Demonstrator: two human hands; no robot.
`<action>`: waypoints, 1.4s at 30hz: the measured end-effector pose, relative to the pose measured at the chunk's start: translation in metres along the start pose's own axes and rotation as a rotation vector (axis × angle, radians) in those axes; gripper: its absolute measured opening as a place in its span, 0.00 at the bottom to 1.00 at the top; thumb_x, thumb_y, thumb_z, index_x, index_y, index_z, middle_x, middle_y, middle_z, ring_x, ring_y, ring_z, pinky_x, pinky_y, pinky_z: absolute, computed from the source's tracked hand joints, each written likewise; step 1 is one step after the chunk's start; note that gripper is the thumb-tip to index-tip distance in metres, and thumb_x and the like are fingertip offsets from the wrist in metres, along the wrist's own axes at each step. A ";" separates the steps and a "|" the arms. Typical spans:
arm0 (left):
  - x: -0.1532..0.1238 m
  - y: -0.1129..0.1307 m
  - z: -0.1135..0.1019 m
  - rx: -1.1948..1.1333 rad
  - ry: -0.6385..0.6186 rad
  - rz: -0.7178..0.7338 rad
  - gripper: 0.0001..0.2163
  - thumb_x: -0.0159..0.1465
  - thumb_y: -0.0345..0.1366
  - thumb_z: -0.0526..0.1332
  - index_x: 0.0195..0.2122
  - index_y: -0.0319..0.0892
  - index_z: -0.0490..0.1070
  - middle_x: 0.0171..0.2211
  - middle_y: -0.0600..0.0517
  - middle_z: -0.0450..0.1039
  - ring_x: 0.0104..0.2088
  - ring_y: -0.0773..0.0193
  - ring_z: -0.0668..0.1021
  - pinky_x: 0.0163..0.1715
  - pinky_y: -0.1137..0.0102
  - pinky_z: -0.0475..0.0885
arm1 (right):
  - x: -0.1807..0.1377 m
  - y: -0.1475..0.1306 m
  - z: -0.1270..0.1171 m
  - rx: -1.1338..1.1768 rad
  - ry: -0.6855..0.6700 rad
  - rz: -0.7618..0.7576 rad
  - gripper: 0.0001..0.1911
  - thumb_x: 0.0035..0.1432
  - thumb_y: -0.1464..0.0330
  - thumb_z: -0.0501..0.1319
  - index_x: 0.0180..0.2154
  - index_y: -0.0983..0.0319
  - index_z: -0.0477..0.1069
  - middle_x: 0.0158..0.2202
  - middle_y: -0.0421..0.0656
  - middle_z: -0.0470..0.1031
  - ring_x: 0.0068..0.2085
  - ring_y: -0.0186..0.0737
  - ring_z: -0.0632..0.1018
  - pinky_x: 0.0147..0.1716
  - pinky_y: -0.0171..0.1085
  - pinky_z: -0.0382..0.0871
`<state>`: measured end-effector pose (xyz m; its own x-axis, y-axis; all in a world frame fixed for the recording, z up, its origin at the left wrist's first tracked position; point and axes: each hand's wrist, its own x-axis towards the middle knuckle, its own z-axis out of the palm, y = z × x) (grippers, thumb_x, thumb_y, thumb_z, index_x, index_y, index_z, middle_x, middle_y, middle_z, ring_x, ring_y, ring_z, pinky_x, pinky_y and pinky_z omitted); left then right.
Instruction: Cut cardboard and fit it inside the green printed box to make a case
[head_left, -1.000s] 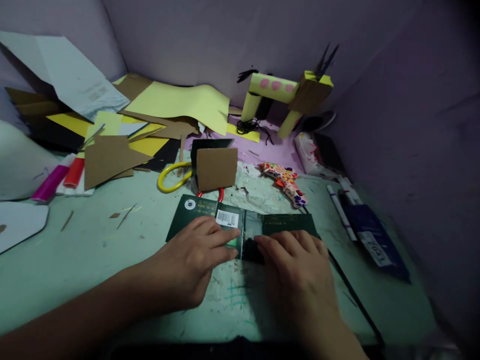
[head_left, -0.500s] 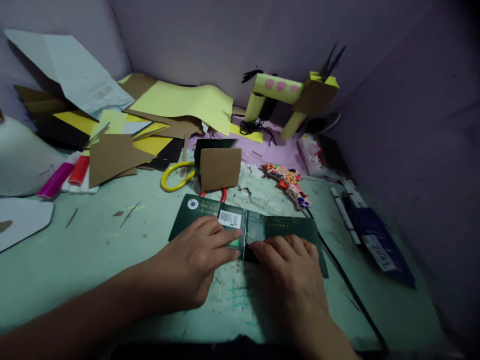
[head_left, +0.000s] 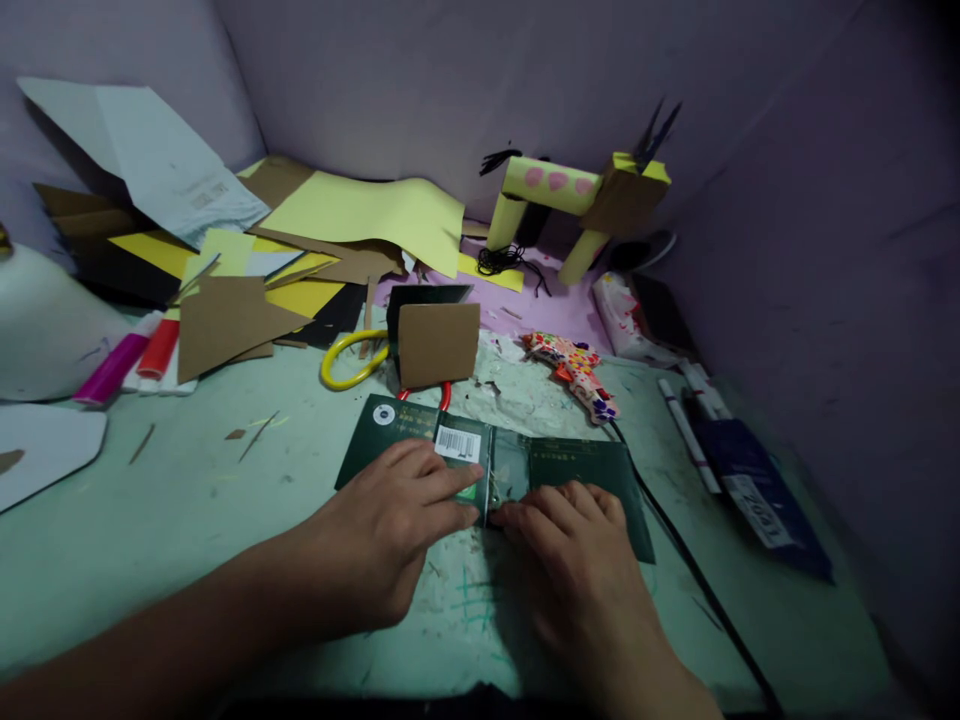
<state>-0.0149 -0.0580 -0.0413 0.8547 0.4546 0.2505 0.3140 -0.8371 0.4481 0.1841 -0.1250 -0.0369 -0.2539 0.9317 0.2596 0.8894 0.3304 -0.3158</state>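
Observation:
A dark green cardboard box [head_left: 581, 455], opened out flat with a barcode label and a see-through window, lies on the table in front of me. My left hand [head_left: 405, 515] rests on its left half, two fingers stretched out toward the crease beside the window. Bent over the lower right part, my right hand [head_left: 577, 540] has its curled fingertips at the lower end of that crease; its thumb is mostly hidden. Just behind the box stands a folded brown cardboard piece [head_left: 439, 345], with a yellow loop handle [head_left: 352, 362] and a red one [head_left: 445, 396] poking out.
A flower-patterned glue gun [head_left: 574, 370] lies behind on the right, its black cord [head_left: 697, 570] running forward. Yellow paper [head_left: 367, 215] and cardboard scraps [head_left: 232, 325] pile up at the back left. A paper animal model [head_left: 555, 185] stands at the wall. Markers [head_left: 686, 435] lie right.
My right fingertips have slid slightly down along the crease, showing more of the window. My left hand stays in place on the cardboard. The whole view has shifted a little.

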 end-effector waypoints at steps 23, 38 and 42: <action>0.000 0.001 0.001 0.017 0.008 -0.011 0.21 0.51 0.21 0.53 0.45 0.39 0.71 0.56 0.46 0.67 0.48 0.52 0.69 0.53 0.51 0.61 | -0.001 -0.007 0.005 -0.085 0.073 0.037 0.15 0.52 0.77 0.53 0.37 0.60 0.74 0.28 0.43 0.74 0.30 0.44 0.68 0.35 0.42 0.53; 0.001 -0.001 0.000 0.006 -0.015 -0.012 0.22 0.50 0.21 0.54 0.46 0.40 0.70 0.56 0.46 0.66 0.49 0.53 0.69 0.54 0.53 0.60 | -0.009 -0.010 -0.001 0.030 -0.003 0.031 0.18 0.34 0.78 0.57 0.31 0.60 0.73 0.26 0.42 0.73 0.30 0.43 0.68 0.36 0.43 0.53; 0.000 0.000 0.000 -0.002 -0.020 -0.014 0.21 0.51 0.21 0.54 0.46 0.39 0.70 0.56 0.47 0.66 0.49 0.53 0.68 0.54 0.53 0.60 | -0.014 -0.005 -0.015 0.178 -0.156 0.039 0.19 0.40 0.77 0.58 0.37 0.57 0.72 0.30 0.40 0.74 0.32 0.43 0.71 0.36 0.43 0.56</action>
<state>-0.0153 -0.0574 -0.0411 0.8582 0.4603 0.2272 0.3253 -0.8301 0.4530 0.1888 -0.1415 -0.0256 -0.2889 0.9516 0.1049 0.8219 0.3027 -0.4825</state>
